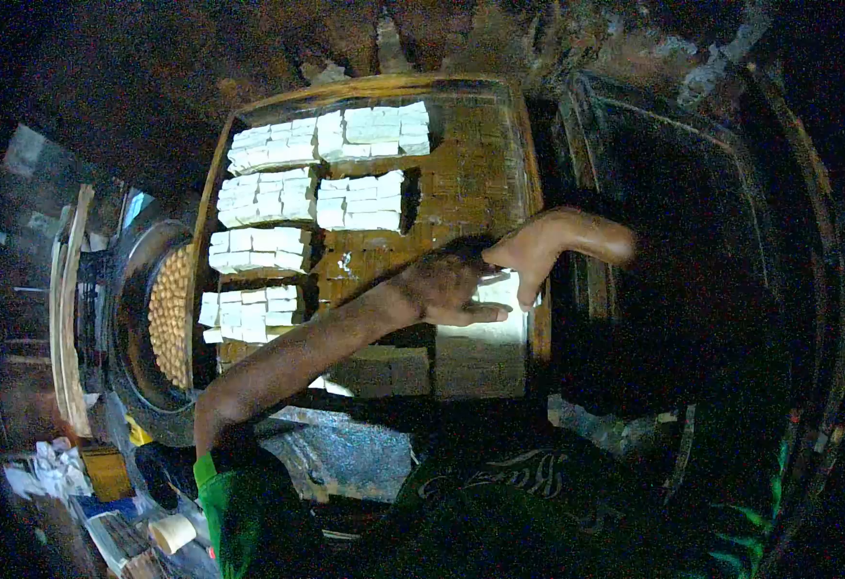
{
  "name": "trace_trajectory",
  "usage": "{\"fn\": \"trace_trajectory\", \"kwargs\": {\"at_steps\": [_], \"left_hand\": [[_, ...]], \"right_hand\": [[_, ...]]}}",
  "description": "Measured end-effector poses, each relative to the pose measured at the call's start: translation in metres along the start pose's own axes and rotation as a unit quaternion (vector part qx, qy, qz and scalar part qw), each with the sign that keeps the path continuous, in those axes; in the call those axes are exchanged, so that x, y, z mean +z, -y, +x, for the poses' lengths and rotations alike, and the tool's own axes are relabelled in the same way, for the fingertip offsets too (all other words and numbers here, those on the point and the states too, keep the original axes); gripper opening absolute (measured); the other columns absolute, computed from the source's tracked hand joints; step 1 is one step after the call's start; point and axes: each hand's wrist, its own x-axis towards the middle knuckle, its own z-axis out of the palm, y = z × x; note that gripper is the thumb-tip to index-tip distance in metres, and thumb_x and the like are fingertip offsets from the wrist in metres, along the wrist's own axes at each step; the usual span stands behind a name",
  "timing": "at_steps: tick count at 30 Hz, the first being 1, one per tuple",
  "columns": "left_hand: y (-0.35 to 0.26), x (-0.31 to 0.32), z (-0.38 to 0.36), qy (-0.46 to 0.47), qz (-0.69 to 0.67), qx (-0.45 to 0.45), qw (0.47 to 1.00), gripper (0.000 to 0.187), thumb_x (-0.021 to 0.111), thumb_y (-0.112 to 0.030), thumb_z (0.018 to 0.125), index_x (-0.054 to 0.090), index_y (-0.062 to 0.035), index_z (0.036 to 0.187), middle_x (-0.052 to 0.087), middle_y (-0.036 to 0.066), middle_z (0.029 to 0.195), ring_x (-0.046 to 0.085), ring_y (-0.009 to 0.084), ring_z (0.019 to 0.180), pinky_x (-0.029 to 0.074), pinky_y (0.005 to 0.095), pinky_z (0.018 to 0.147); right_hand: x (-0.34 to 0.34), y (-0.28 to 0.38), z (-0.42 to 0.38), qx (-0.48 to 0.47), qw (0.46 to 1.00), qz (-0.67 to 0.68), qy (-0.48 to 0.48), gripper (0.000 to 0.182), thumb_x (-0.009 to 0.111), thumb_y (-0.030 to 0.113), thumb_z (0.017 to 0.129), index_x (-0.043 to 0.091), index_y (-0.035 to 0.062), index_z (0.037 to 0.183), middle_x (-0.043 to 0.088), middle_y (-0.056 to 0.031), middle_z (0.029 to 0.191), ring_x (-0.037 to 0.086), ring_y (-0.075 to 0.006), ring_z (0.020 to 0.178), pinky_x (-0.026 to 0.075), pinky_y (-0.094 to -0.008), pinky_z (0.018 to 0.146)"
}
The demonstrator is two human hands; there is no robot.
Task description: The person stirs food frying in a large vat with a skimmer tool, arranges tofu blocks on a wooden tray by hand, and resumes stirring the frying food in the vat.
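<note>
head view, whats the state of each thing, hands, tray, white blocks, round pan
left hand: flat, fingers spread, on the tray's near right part
right hand: bent down, blurred, at the tray's right edge
wooden tray: partly filled
white blocks: in rows, left side
round pan: filled with small round pieces

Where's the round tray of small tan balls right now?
In the head view the round tray sits at the left, just beside the wooden tray of white blocks, left of the person's left arm.
</note>
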Motion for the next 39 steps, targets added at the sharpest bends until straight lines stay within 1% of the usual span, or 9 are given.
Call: {"fn": "trace_trajectory", "kwargs": {"at_steps": [15,18,25,26,30,34,35,37,39], "left_hand": [[-0.003,0.021,-0.021,-0.075,0.009,-0.006,0.997,0.076,0.061,-0.055,0.074,0.043,0.0018,0.121,0.05,0.023,0.114,0.049,0.0382,0.106,0.039,0.046,0.093],[-0.016,0.022,-0.03,-0.075,0.074,-0.075,0.992,0.074,0.065,-0.051,0.072,0.044,0.0029,0.119,0.049,0.024,0.115,0.049,0.0404,0.104,0.042,0.0456,0.09],[0.003,0.019,-0.013,-0.091,0.02,0.061,0.994,0.08,0.066,-0.05,0.07,0.04,0.0035,0.123,0.044,0.024,0.12,0.042,0.0382,0.113,0.034,0.0441,0.099],[0.003,0.017,-0.012,-0.032,0.009,-0.016,0.999,0.08,0.067,-0.049,0.07,0.038,0.0026,0.125,0.042,0.025,0.123,0.04,0.0392,0.115,0.033,0.0425,0.101],[-0.023,-0.013,-0.02,0.041,-0.042,-0.077,0.995,0.082,0.066,-0.05,0.071,0.038,0.0029,0.126,0.041,0.025,0.124,0.039,0.0388,0.117,0.033,0.0402,0.101],[-0.022,0.032,-0.035,-0.06,0.088,-0.109,0.988,0.082,0.067,-0.049,0.07,0.036,0.0035,0.126,0.041,0.025,0.123,0.04,0.0403,0.115,0.032,0.0468,0.099],[-0.024,0.042,-0.039,-0.131,0.175,-0.09,0.972,0.081,0.067,-0.048,0.069,0.037,0.0038,0.124,0.042,0.025,0.122,0.041,0.0408,0.114,0.032,0.0497,0.098],[-0.031,0.042,-0.046,-0.112,0.195,-0.086,0.971,0.076,0.067,-0.047,0.069,0.04,0.0035,0.12,0.044,0.023,0.119,0.043,0.0409,0.111,0.033,0.0542,0.094],[-0.03,0.044,-0.047,-0.141,0.225,-0.065,0.962,0.074,0.068,-0.047,0.067,0.042,0.0023,0.115,0.046,0.021,0.116,0.044,0.0393,0.109,0.036,0.0514,0.092]], "right_hand": [[0.028,0.02,-0.02,0.005,0.994,0.036,-0.104,0.076,0.076,0.035,0.061,0.039,-0.0023,0.116,0.053,-0.0218,0.102,0.053,-0.0331,0.095,0.043,-0.0394,0.08],[0.048,0.016,-0.026,-0.144,0.951,0.039,-0.271,0.069,0.078,0.033,0.063,0.038,-0.0009,0.108,0.05,-0.0161,0.088,0.052,-0.0314,0.086,0.043,-0.0392,0.076],[0.029,0.028,-0.028,-0.017,0.978,0.057,-0.198,0.074,0.079,0.037,0.06,0.037,-0.0016,0.108,0.052,-0.019,0.093,0.053,-0.033,0.088,0.043,-0.0383,0.076],[0.026,0.028,-0.024,-0.001,0.985,0.04,-0.166,0.075,0.079,0.038,0.059,0.037,-0.0025,0.107,0.052,-0.0212,0.096,0.053,-0.0338,0.091,0.043,-0.0383,0.077],[0.026,0.027,-0.019,0.014,0.99,0.012,-0.143,0.084,0.077,0.04,0.061,0.032,-0.0075,0.113,0.05,-0.0271,0.107,0.052,-0.036,0.1,0.042,-0.0382,0.083],[0.064,0.027,-0.015,-0.044,0.97,0.047,-0.236,0.088,0.07,0.035,0.07,0.021,-0.0121,0.125,0.041,-0.0295,0.121,0.041,-0.0373,0.116,0.032,-0.0401,0.098],[0.105,0.014,0.0,-0.097,0.894,-0.131,-0.416,0.083,0.069,0.033,0.071,0.023,-0.0113,0.124,0.044,-0.0282,0.117,0.042,-0.0382,0.114,0.026,-0.0435,0.102],[0.073,0.062,-0.03,0.043,0.968,-0.044,-0.245,0.077,0.069,0.032,0.071,0.027,-0.0092,0.12,0.046,-0.0262,0.111,0.044,-0.0367,0.111,0.02,-0.046,0.104],[0.098,0.044,-0.017,0.002,0.941,-0.089,-0.326,0.073,0.069,0.03,0.071,0.028,-0.0076,0.119,0.047,-0.0248,0.106,0.046,-0.0368,0.107,0.025,-0.0462,0.1]]}}
